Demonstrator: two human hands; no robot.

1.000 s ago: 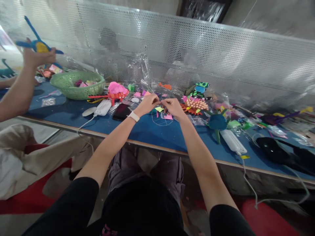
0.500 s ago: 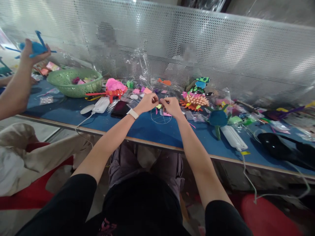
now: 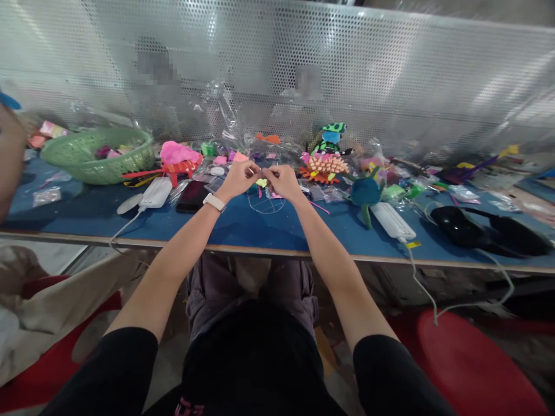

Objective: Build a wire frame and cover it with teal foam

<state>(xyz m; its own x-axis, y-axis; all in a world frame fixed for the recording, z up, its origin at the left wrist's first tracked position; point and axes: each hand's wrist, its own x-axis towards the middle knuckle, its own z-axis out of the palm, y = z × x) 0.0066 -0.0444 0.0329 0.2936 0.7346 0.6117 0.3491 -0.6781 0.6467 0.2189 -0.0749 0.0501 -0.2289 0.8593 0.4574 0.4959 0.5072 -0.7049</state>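
My left hand [image 3: 239, 177], with a pale band on its wrist, and my right hand [image 3: 282, 180] meet fingertip to fingertip above the blue table [image 3: 277, 232]. Both are pinched; whatever lies between the fingertips is too small to make out. Just below the fingers is a small yellow-green piece [image 3: 261, 182]. A round outline with crossing lines [image 3: 265, 205] shows on the table beneath my hands. To the left stands a pink and red foam figure [image 3: 180, 159]; to the right, a peach and orange spiky one [image 3: 327, 167].
Left are a green basket [image 3: 97, 156], a white power bank [image 3: 156, 193] and a black phone [image 3: 192, 196]. Right are a teal figure [image 3: 365, 192], another white power bank [image 3: 392, 221] and a black object [image 3: 459, 226]. A person's arm [image 3: 9, 156] shows at the left edge.
The view has turned to the right, so the table items appear further left. My hands have come closer together. The other person's arm has mostly left the frame.
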